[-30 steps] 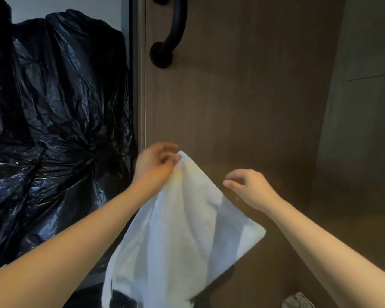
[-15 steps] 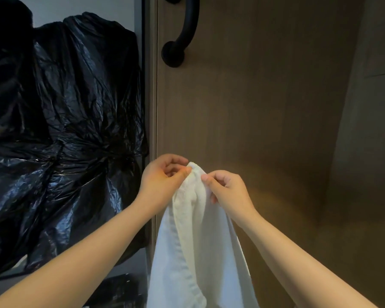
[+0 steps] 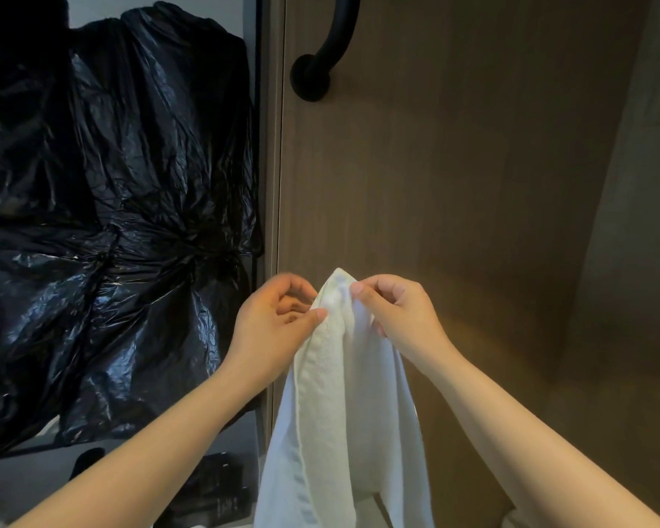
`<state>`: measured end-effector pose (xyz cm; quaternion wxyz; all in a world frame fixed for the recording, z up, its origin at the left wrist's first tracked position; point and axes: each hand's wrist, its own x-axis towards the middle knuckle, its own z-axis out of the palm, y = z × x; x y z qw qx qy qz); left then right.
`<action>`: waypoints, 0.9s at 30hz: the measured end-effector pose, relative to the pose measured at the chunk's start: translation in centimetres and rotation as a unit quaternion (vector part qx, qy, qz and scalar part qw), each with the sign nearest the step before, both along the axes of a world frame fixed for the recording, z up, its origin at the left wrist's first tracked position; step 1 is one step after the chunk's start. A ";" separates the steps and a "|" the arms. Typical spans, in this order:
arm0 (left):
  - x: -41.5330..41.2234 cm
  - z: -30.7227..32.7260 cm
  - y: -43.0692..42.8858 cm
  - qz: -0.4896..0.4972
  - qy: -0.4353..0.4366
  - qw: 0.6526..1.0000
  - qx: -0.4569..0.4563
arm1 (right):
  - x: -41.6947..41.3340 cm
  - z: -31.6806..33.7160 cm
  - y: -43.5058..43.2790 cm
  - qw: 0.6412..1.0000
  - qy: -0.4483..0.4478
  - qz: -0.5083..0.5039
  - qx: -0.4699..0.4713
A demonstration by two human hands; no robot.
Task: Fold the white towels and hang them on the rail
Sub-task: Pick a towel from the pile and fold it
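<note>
A white towel [image 3: 340, 405] hangs down in front of me, gathered into a narrow fold with its top at chest height. My left hand [image 3: 271, 325] pinches the towel's top edge from the left. My right hand [image 3: 397, 314] pinches the same top corner from the right, thumb and forefinger closed on the cloth. The two hands almost touch. A black curved rail [image 3: 326, 51] is fixed to the brown wooden panel above the hands; only its lower end and round mount show. The towel's bottom runs out of view.
Crumpled black plastic sheeting [image 3: 103, 207] covers the whole left side. The brown wooden panel [image 3: 454, 165] fills the middle and right. Dark objects [image 3: 214, 489] lie low on the left near the towel.
My right hand came in from the right and took hold of the towel's top corner beside my left hand. The spread towel has collapsed into a narrow hanging fold.
</note>
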<state>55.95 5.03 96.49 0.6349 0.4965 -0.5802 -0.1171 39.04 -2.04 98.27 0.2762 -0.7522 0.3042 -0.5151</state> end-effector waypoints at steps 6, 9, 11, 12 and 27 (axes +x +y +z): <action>-0.2 -0.3 -0.3 -0.022 0.009 1.000 -0.007 | 0.0 0.6 0.6 0.999 0.033 0.012 -0.012; -0.4 -0.4 -0.5 -0.047 0.009 0.999 0.001 | 0.1 0.2 0.5 1.000 0.023 -0.005 -0.020; -0.5 -0.5 -0.5 -0.064 0.006 0.998 0.006 | 0.2 0.0 0.5 1.000 0.008 -0.007 -0.027; -0.5 -0.6 -0.5 -0.069 -0.001 0.998 0.008 | 0.2 -0.1 0.4 0.999 0.004 -0.008 -0.034; 0.9 -4.8 -1.2 -0.056 -0.198 0.972 0.115 | -0.8 2.1 -1.6 0.993 -0.037 -0.080 -0.082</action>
